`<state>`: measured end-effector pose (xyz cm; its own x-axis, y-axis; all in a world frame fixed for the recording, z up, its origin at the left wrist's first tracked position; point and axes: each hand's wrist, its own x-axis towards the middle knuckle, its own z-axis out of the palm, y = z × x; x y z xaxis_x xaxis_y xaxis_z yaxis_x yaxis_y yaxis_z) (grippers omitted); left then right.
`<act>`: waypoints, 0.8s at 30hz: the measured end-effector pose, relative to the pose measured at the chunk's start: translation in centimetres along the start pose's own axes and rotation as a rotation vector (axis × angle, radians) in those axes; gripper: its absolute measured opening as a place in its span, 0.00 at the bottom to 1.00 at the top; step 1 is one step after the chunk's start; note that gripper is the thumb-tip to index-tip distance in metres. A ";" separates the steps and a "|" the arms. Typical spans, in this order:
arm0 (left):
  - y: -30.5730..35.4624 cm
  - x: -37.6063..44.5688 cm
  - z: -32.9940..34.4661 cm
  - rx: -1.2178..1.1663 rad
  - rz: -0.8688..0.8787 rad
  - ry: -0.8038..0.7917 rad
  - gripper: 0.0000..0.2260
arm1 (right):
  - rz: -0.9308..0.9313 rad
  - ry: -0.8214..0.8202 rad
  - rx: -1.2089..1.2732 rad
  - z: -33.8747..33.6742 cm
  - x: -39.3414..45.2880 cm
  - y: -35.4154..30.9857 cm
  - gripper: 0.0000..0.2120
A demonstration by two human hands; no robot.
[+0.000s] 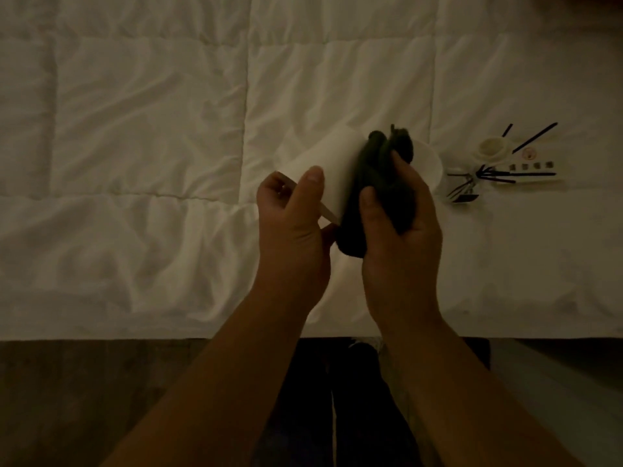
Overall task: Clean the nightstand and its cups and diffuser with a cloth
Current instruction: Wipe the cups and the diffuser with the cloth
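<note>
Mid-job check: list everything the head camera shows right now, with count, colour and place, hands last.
cup: one, white, held on its side above the duvet, centre.
second cup: one, white, behind the right hand; whether it rests on the duvet cannot be told.
cloth: one, dark green, bunched against the held cup.
diffuser: one, clear glass, lying on the duvet at right.
reed sticks: several, black, spread at the diffuser.
cap: one, white, beyond the sticks.
duvet: one, white, quilted, across the view.
floor: dark, along the bottom.
left hand: grips the cup.
right hand: grips the cloth.
</note>
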<state>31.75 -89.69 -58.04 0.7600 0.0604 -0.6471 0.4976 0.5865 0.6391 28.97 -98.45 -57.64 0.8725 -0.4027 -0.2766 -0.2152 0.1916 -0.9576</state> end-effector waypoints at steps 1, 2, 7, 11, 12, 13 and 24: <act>-0.1 0.0 -0.2 0.012 -0.018 -0.017 0.16 | -0.116 -0.049 -0.142 -0.2 0.1 0.0 0.20; -0.1 0.0 -0.4 0.030 -0.034 -0.054 0.15 | -0.241 -0.100 -0.283 -0.3 0.5 -0.2 0.19; 0.2 -0.5 -2.2 0.110 -0.059 -0.200 0.18 | -0.394 -0.206 -0.491 0.0 3.6 -1.5 0.17; 1.3 -0.6 -3.4 0.124 0.021 -0.282 0.22 | 0.015 -0.204 -0.026 0.0 4.6 -2.3 0.09; 1.3 -0.7 -3.5 0.080 0.022 -0.286 0.24 | 0.115 -0.172 0.083 0.0 4.5 -2.1 0.08; 1.2 -0.9 -3.3 0.024 0.019 -0.279 0.25 | 0.175 -0.135 0.134 0.1 4.1 -1.9 0.08; 1.1 -0.6 -2.9 0.043 -0.030 -0.287 0.18 | -0.117 -0.280 -0.104 -0.6 4.1 -2.6 0.14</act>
<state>30.65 -86.75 -58.15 0.8288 -0.1914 -0.5258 0.5343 0.5497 0.6422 32.86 -101.16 -56.33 0.9778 -0.1515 -0.1451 -0.1374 0.0598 -0.9887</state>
